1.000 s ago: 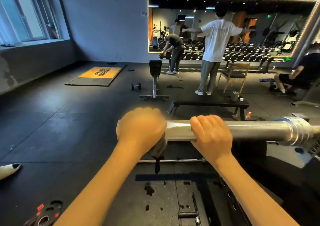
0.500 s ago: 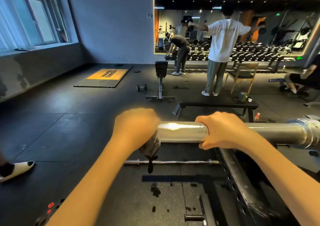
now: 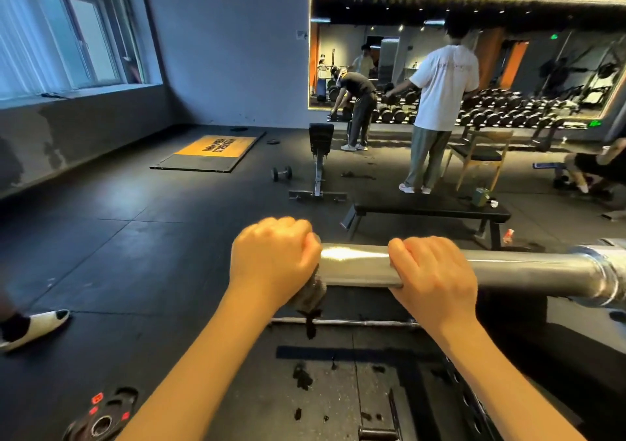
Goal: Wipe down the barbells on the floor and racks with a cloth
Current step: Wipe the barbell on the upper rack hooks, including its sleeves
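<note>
Dark rubber gym floor [image 3: 118, 254] spreads behind, a mirror [image 3: 389, 17] at upper right. Across the lower centre the barbell [image 3: 359, 266] lies level, its long axis left to right, collar [image 3: 606, 274] toward the right edge. Right hand [image 3: 435, 273] curls over the bar, probably to steady it, while the left hand [image 3: 274, 257] grips the cloth [image 3: 310, 296] round its free left end for wiping.

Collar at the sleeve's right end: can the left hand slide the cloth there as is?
Probably not yet. The right hand grips the barbell sleeve between the left hand, which holds the cloth, and the collar, blocking the slide. Beyond it the sleeve looks bare.
</note>
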Demonstrator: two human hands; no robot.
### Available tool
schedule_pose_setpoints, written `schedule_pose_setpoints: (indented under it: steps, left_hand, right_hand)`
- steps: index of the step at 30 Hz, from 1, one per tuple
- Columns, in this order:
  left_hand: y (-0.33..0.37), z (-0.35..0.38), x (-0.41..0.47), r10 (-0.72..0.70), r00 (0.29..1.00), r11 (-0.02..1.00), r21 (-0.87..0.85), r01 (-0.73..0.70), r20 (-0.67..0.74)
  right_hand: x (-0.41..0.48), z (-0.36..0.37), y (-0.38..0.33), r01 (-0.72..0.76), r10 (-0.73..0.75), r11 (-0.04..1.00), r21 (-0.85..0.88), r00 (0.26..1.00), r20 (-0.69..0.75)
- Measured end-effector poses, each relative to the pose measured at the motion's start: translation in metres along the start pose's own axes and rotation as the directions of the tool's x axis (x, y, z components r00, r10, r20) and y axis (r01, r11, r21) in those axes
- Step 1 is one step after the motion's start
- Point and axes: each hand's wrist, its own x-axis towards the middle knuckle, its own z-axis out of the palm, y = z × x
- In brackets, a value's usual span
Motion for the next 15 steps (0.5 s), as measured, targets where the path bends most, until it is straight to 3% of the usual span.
schedule_pose_setpoints:
  steps: [5, 10, 13, 15]
  left_hand:
    - [0.011, 0.004, 0.000, -0.140, 0.985, 0.989, 0.042, 0.145, -0.103]
    - [0.042, 0.012, 0.009, -0.082, 0.997, 0.995, -0.053, 0.082, -0.007]
    - [0.031, -0.004, 0.010, -0.173, 0.981, 0.921, -0.339, 0.192, 0.085]
    - [0.021, -0.017, 0.014, -0.220, 0.943, 0.725, -0.605, 0.330, 0.251]
  right_hand:
    - [0.001, 0.001, -0.007, -0.082, 0.082, 0.997, 0.004, 0.997, -0.002]
    - [0.008, -0.018, -0.007, -0.166, 0.131, 0.981, 0.103, 0.950, 0.285]
    - [0.015, -0.039, -0.003, -0.224, 0.092, 0.950, 0.216, 0.865, 0.492]
    - [0.028, -0.049, -0.006, -0.340, 0.091, 0.889, 0.308, 0.789, 0.608]
